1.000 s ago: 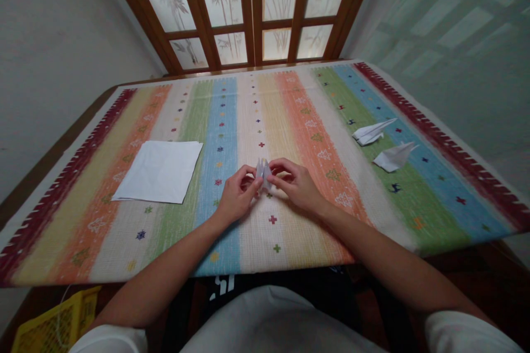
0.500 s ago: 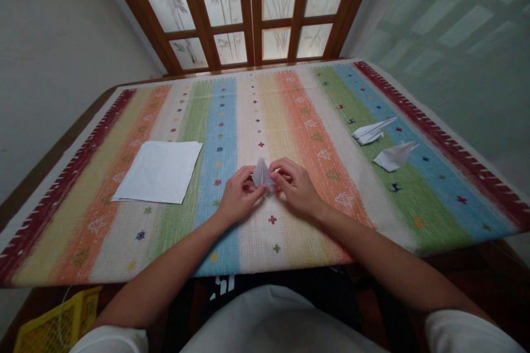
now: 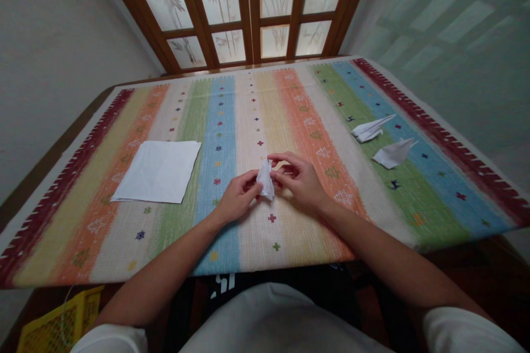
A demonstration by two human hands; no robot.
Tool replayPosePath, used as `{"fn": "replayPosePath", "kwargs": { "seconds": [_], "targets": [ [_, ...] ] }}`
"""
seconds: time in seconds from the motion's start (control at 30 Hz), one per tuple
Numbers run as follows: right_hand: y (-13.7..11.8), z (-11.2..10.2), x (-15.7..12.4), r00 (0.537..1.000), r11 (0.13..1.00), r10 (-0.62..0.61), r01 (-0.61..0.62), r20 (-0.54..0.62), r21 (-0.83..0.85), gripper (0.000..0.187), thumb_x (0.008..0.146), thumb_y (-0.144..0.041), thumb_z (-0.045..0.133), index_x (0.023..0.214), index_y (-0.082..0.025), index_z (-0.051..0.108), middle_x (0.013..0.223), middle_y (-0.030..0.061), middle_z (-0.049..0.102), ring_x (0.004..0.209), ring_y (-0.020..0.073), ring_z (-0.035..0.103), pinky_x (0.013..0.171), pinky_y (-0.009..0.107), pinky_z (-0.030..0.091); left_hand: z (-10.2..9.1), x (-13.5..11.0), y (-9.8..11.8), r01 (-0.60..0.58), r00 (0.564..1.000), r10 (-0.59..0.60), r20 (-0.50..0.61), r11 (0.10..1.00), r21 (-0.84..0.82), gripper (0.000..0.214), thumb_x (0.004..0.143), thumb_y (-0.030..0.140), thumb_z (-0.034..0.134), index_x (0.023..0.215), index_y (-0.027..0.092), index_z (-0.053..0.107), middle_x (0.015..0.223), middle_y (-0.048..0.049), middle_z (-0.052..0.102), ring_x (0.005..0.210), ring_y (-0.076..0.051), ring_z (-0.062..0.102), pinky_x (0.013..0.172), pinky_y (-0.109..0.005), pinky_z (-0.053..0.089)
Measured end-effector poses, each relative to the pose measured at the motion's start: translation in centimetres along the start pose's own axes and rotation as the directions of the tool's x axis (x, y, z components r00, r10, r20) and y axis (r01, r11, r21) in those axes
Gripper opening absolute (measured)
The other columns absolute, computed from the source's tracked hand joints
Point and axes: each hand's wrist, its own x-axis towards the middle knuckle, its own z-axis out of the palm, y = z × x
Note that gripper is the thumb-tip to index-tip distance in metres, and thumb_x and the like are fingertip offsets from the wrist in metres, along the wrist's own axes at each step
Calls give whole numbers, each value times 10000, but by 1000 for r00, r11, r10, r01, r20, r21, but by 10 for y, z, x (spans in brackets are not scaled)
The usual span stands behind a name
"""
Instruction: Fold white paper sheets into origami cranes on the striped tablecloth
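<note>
Pinching a small folded white paper (image 3: pixel 265 179) between both hands, just right of centre frame, point up! The left hand (image 3: pixel 238 197) has a tight, nearly closed grip on its lower left side, and the right hand (image 3: pixel 298 178) closes in from the other side, its grip nearly shut on the paper too. Over to the left on the striped cloth (image 3: pixel 248 116), a flat white paper sheet (image 3: pixel 157 171) lies on the worktop (image 3: pixel 62 146). Upper right, one paper plane (image 3: pixel 368 129) sits just beside a second paper plane (image 3: pixel 394 153). Yellow plastic crate (image 3: pixel 62 320) down at lower left.
</note>
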Motion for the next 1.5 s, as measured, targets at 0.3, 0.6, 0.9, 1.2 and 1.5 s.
{"fn": "replayPosePath", "kwargs": {
  "seconds": [0.3,0.6,0.9,1.2,1.5],
  "targets": [
    [-1,-3,3,999,990,39,-39,3,134,270,846,-297,811,1100,-261,727,1061,29,693,686,114,664,572,242,587,0,-1,1,19,999,-15,29,987,-161,468,976,377,657,1390,158,666,1106,-128,732,812,-166,649,633,-246,533],
    [0,-5,2,999,997,33,-35,21,71,210,839,-318,804,960,-244,650,971,13,676,696,126,653,556,238,557,0,-2,3,0,999,1,37,999,-37,449,997,401,638,1386,181,676,988,-83,709,749,-154,606,663,-267,519],
    [-5,-13,4,995,981,-94,100,43,-168,199,827,-284,817,918,-228,649,937,16,699,764,150,693,621,255,558,-1,-2,3,7,1000,-8,18,1000,21,447,997,394,621,1382,174,678,985,-79,712,735,-152,601,664,-269,520],
    [-4,-16,6,1000,989,-27,28,13,-147,261,828,-454,845,883,-222,737,916,52,757,789,190,714,651,303,596,-2,-3,-3,-3,999,5,54,1000,-31,554,940,450,744,1409,174,640,1181,-130,726,938,-205,684,794,-305,570],
    [-3,-17,6,999,987,-25,30,31,-161,70,836,-268,784,840,-213,740,905,37,752,787,173,718,702,302,597,2,-2,-6,57,998,-54,28,992,-115,652,759,276,917,1349,203,647,1292,-132,711,1117,-246,698,956,-391,584]
  ]
}}
